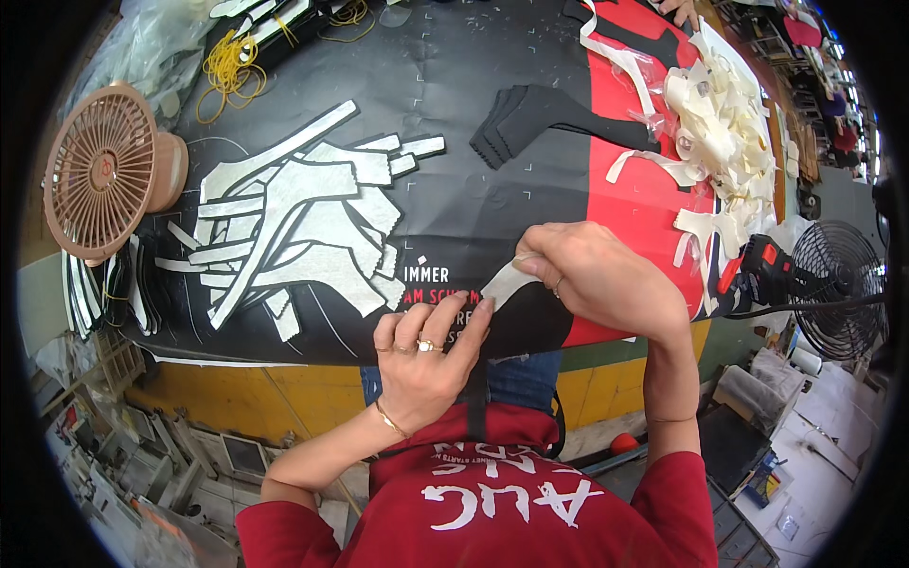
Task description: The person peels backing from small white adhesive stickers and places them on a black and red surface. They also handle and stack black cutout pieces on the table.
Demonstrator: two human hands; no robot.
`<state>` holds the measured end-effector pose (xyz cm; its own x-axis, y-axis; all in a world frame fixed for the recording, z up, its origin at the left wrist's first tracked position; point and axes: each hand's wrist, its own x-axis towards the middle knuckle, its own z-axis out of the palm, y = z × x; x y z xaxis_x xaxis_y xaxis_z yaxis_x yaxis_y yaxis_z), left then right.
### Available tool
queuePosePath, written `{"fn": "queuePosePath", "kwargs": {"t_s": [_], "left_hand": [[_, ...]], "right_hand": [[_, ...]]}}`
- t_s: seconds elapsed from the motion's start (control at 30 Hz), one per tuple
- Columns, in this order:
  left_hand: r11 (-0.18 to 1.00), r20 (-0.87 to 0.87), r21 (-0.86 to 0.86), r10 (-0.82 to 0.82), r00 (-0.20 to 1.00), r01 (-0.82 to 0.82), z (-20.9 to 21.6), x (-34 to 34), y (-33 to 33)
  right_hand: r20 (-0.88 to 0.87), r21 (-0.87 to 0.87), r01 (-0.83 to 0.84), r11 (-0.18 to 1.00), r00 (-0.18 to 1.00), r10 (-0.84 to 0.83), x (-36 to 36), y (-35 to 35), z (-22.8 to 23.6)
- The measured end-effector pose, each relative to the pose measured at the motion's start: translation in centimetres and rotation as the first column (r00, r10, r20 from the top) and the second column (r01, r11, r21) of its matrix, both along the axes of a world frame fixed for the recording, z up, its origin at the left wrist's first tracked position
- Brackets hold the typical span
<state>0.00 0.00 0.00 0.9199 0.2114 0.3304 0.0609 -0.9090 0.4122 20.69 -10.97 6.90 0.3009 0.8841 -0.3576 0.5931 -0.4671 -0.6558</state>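
Black-and-red sheeting [398,76] covers the worktable before you. Clock directions run from between your hands, 12 pointing away from your body.

Pile of white-faced, dark-edged cut pieces [308,204]: 9 to 10 o'clock, overlapping at odd angles. Heap of cream scraps [724,128]: 2 o'clock, loose and curled. Pinkish fan [99,175]: beyond the pile, toward 10. Black stack of cut pieces [540,123]: just past 12.

Your right hand [606,275] comes in from 4 o'clock, thumb and forefinger closed in a pinch. Your left hand [426,355] lies at 7, fingertips touching the work; whether they pinch or only press, cannot tell.

Smallest item, the cream curved strip [507,282]: bridges the two hands near the table's close edge. Its 2-o'clock end sits inside the right pinch; its 8-o'clock end meets the left fingertips. Dark material below it merges with the sheeting; joined or separate, unclear.

Risks, my judgement: uneven pull between your hands could crease or tear the strip. Light left contact could let that end slip. Working this near the edge, a dropped strip could slide toward your lap.
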Motion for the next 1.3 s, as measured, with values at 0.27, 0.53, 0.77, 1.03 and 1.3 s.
{"fn": "queuePosePath", "kwargs": {"t_s": [0.27,0.53,0.77,1.03,1.3], "left_hand": [[0.998,-0.003,0.062,0.006,1.0,-0.006,0.5,0.6,0.1],[0.995,-0.019,0.092,-0.025,1.0,0.026,0.5,0.5,0.3],[0.996,-0.04,0.085,-0.038,0.998,0.041,0.7,0.4,0.4],[0.996,-0.124,0.025,-0.087,0.988,0.091,2.6,1.1,-0.1],[0.951,-0.328,-0.116,-0.309,0.893,0.286,1.5,4.6,-2.0]], "right_hand": [[-0.082,-0.063,0.211,0.975,0.973,-0.216,-0.6,-1.4,1.1],[-0.152,0.135,0.489,0.862,0.87,-0.47,-1.7,-2.8,-0.7],[-0.19,0.072,0.524,0.849,0.843,-0.504,-1.3,-2.6,-0.6],[-0.117,0.089,0.527,0.845,0.848,-0.516,-1.5,-2.2,-0.7],[0.233,0.121,0.504,0.855,0.823,-0.518,-2.4,-2.8,-0.7]]}}
